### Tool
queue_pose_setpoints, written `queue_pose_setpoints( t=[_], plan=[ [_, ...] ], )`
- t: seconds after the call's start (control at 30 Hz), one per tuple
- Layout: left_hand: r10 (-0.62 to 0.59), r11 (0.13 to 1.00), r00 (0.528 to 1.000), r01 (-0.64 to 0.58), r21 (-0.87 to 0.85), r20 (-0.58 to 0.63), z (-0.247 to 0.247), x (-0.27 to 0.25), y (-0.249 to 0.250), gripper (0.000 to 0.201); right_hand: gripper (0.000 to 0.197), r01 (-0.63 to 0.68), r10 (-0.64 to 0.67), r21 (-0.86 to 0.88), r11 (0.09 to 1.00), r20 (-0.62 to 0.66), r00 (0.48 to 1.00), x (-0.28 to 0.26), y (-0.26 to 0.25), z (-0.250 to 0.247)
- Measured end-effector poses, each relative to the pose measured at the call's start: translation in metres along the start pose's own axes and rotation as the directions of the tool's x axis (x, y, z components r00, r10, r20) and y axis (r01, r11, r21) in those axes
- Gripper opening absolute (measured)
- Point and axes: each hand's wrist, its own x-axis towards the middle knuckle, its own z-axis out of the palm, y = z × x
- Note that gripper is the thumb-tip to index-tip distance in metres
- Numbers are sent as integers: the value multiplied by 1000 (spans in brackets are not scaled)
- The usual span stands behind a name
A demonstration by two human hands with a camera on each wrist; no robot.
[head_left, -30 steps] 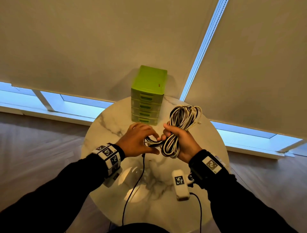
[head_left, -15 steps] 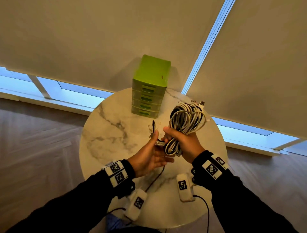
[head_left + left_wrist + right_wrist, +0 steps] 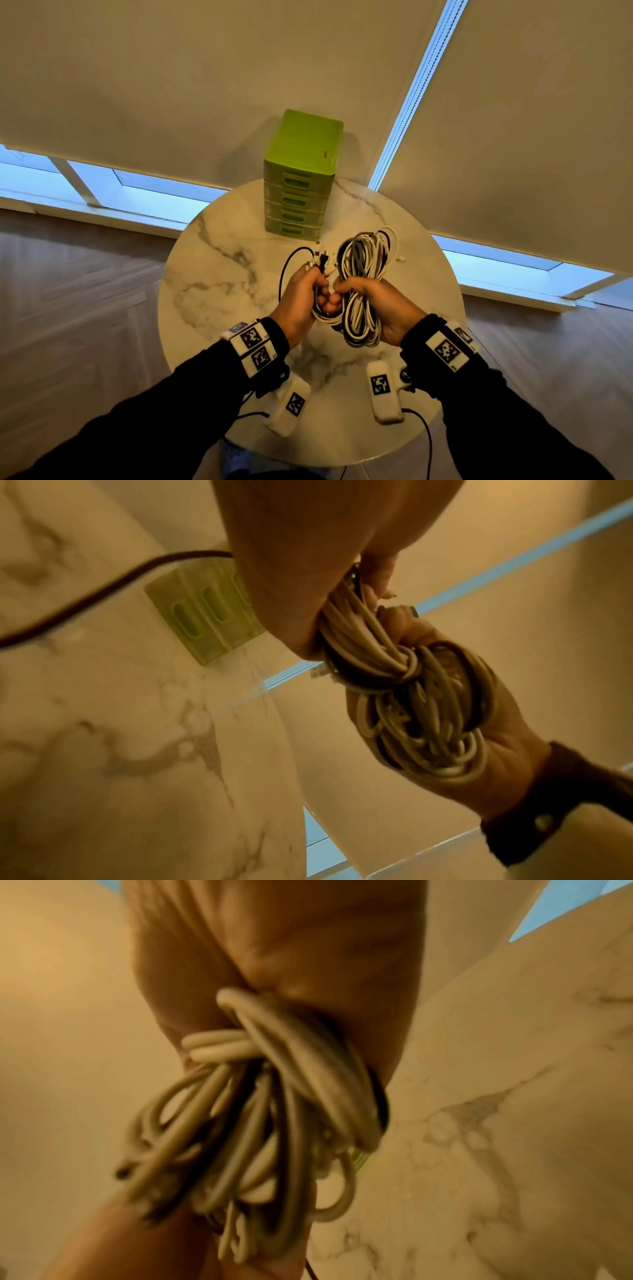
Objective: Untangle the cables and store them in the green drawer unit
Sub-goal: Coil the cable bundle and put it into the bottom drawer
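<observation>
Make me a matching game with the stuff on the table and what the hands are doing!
Things:
1. drawer unit
2. right hand
3. left hand
4. table

Matches:
a. round, white marble
b. grips the big cable bundle
c. green, all drawers closed
d. holds the loose cable ends

Pairs: 1-c, 2-b, 3-d, 4-a

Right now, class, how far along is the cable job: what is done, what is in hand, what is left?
Done: nothing stored; the green drawer unit has all its drawers shut. In hand: the right hand grips the cable bundle, still tangled, while the left hand holds a few strands and plug ends. Left: separating every cable, then storing them.
</observation>
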Motion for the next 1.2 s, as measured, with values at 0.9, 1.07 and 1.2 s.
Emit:
queue_pose_setpoints(
  t=[0.9, 1.07, 1.2],
  plan=[
    [20, 565, 922, -330, 756, 387, -46, 16, 34, 24, 35, 228, -234, -318, 920, 21, 972, 11, 5, -4],
    [125, 750, 958, -263, 607, 260, -46, 17, 29, 54, 30, 198, -177, -289, 937, 97, 979, 7, 2, -6],
    [137, 553, 934, -348, 757, 329, -45, 19, 34, 39, 44, 203, -150, -362, 910, 169, 974, 6, 3, -6]
  ],
)
